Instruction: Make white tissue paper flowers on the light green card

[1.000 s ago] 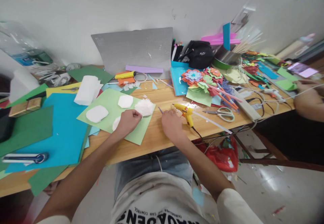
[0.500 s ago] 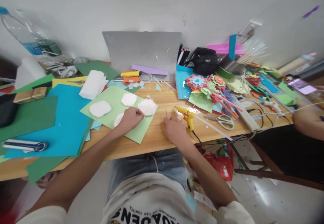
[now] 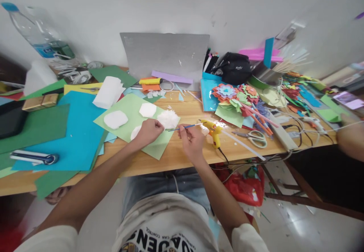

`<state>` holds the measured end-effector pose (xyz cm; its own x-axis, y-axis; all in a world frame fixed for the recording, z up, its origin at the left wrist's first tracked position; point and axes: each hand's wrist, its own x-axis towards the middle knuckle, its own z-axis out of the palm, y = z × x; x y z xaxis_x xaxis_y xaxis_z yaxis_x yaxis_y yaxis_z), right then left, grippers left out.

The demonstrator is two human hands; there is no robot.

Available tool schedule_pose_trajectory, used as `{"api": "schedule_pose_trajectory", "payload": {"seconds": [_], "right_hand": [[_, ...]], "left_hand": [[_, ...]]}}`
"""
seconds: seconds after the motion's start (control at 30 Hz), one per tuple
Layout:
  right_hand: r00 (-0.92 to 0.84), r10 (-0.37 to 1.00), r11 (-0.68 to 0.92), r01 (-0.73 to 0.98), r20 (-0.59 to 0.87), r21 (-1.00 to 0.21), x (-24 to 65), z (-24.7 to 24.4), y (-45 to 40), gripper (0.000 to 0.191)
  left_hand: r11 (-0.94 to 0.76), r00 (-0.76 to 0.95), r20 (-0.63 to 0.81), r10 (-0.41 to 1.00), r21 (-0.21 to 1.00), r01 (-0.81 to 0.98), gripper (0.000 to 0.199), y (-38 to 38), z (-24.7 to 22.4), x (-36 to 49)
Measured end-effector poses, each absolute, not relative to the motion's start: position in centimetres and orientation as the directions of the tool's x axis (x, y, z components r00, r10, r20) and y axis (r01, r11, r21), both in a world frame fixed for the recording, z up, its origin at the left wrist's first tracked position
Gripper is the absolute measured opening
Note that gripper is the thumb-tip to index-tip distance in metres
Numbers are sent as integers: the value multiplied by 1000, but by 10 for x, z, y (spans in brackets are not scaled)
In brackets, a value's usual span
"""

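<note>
My left hand [image 3: 151, 131] rests over a light green sheet [image 3: 129, 107], thumb and fingers pinched beside a fluffy white paper piece [image 3: 168, 119]. Whatever those fingers hold, if anything, is too small to make out. Between the fingers of my right hand [image 3: 192, 140] is a thin blue stick [image 3: 190, 126], lying nearly level, its left end close to the fluffy piece. Two flat white pieces, a rounded one [image 3: 115, 120] and a smaller one [image 3: 148, 110], lie on the sheet; another is partly under my left hand. A yellow glue gun [image 3: 213, 131] lies right of my right hand.
Scissors [image 3: 257, 139] and layered paper flowers [image 3: 226, 91] lie to the right. A grey board [image 3: 167, 56] leans on the wall. Blue paper [image 3: 82, 130] and a stapler [image 3: 34, 157] are at left. Cables trail at the front right, near another person's arm [image 3: 351, 138].
My right hand has risen from the table beside the glue gun and moved left, bringing the blue stick near the fluffy piece. My left hand keeps its pinch there. The view has shifted slightly.
</note>
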<state>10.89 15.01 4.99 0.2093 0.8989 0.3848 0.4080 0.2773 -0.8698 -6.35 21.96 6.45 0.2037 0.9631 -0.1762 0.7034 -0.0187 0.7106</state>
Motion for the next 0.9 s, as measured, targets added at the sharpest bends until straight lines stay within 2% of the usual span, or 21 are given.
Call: {"api": "schedule_pose_trajectory", "payload": {"seconds": [0.27, 0.47, 0.67, 0.77, 0.9], "right_hand": [[129, 836, 382, 562, 533, -734, 99, 43, 157, 14], [91, 819, 386, 643, 567, -661, 97, 39, 161, 14], [24, 822, 399, 690, 569, -605, 96, 41, 164, 15], [-13, 853, 368, 725, 522, -582, 96, 46, 168, 17], [-79, 893, 337, 769, 444, -543, 95, 56, 173, 17]], "left_hand": [[-29, 212, -165, 963, 721, 692, 18, 217, 66, -63], [-21, 214, -174, 961, 725, 688, 17, 217, 67, -63], [-30, 226, -178, 958, 719, 695, 20, 218, 67, -64], [-62, 250, -170, 953, 700, 712, 22, 217, 67, -64], [-166, 272, -87, 958, 606, 778, 24, 217, 68, -67]]}}
